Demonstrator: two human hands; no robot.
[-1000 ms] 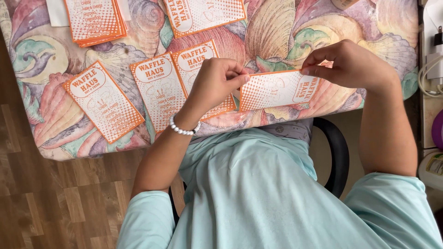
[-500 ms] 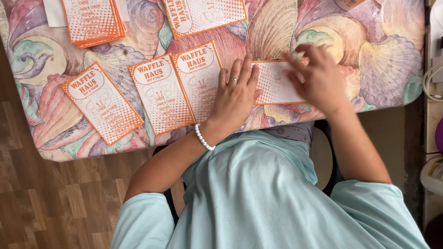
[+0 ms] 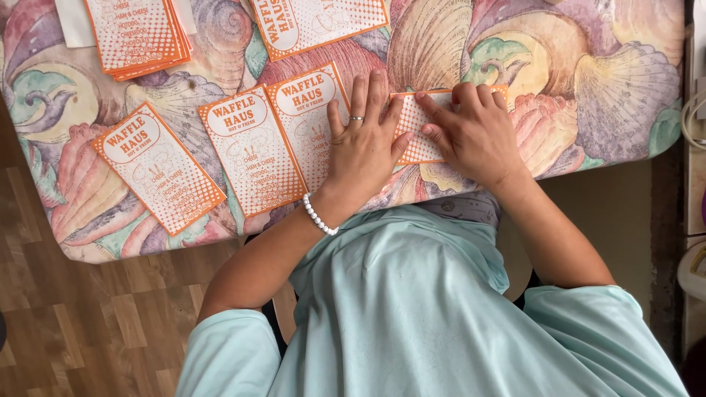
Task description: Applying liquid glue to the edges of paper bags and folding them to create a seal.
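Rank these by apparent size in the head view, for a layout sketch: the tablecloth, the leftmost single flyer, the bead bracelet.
1. Tablecloth, far the largest.
2. Leftmost single flyer.
3. Bead bracelet, smallest.

On my feed I see a loose pale mint top with short sleeves. My left hand [image 3: 364, 151] wears a slim silver ring; a white bead bracelet [image 3: 319, 215] circles its wrist at seven o'clock. My right hand [image 3: 476, 132] is unadorned.

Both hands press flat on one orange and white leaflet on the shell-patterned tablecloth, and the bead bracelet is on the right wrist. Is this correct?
Not quite. The head view shows the bead bracelet on the left wrist. The rest holds: left hand and right hand press the leaflet on the tablecloth.
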